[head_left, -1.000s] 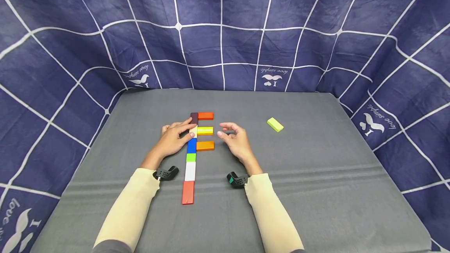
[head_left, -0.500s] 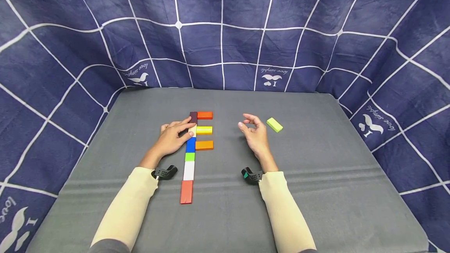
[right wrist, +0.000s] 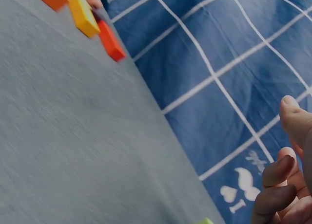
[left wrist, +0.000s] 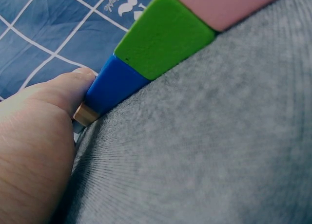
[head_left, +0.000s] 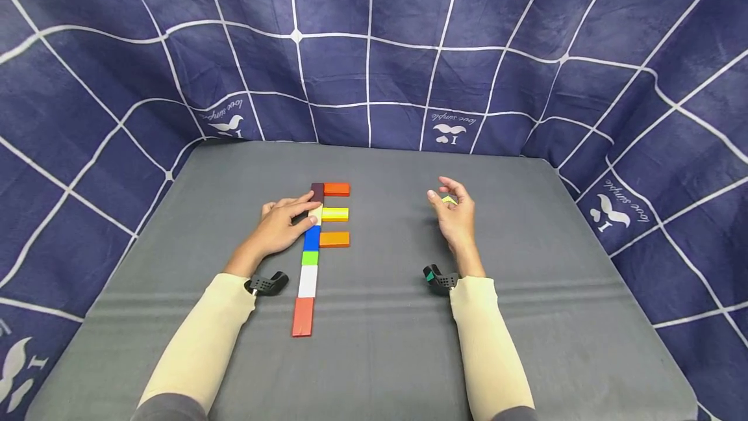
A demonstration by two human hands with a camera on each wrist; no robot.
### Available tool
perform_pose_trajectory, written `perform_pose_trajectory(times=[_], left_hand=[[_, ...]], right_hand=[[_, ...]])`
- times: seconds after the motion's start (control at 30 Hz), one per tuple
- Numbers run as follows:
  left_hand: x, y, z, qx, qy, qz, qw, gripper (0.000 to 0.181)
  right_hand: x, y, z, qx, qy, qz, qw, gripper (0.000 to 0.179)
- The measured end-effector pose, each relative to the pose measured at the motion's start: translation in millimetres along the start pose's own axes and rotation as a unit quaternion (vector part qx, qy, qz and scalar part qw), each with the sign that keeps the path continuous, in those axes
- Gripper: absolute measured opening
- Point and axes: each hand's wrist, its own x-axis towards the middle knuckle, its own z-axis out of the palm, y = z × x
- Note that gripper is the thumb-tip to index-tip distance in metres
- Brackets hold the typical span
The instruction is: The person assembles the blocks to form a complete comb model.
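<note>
My left hand (head_left: 283, 226) rests at the far part of a row of flat coloured blocks, fingertips at the dark block (head_left: 317, 191) and thumb at the cream block (head_left: 316, 213). Toward me the row runs on through a blue block (head_left: 312, 239), a green block (head_left: 310, 258), a white block (head_left: 308, 281) and a coral-red block (head_left: 302, 317). In the left wrist view the thumb lies beside the blue block (left wrist: 117, 83). My right hand (head_left: 458, 216), fingers loosely bent and thumb apart, hovers at a lime block (head_left: 448, 200), mostly hidden behind it.
From the row's right side stick out a red-orange block (head_left: 337, 190), a yellow block (head_left: 336, 214) and an orange block (head_left: 335, 240). Grey cloth (head_left: 386, 343) covers the table. A blue curtain (head_left: 403, 70) with white lines surrounds its back and sides.
My right hand has moved right, from beside the yellow block to the lime block, which it now largely covers. The left hand keeps its place on the row.
</note>
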Motion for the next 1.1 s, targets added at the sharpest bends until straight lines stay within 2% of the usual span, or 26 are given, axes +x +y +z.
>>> perform_pose_trajectory(times=[0.23, 0.87, 1.1], left_hand=[[-3.9, -3.4, 2.7, 0.002, 0.002, 0.006, 1.0, 0.045], [0.0, -0.4, 2.4, 0.004, 0.003, 0.0, 1.0, 0.046], [-0.2, -1.7, 4.0, 0.005, 0.007, -0.001, 1.0, 0.046]], right_hand=[[0.0, 11, -25, -0.012, 0.027, 0.016, 0.9994, 0.044], [7.5, 36, -48, -0.059, 0.058, 0.039, 0.9958, 0.048], [5.8, 45, -50, -0.092, 0.045, 0.064, 0.9927, 0.048]])
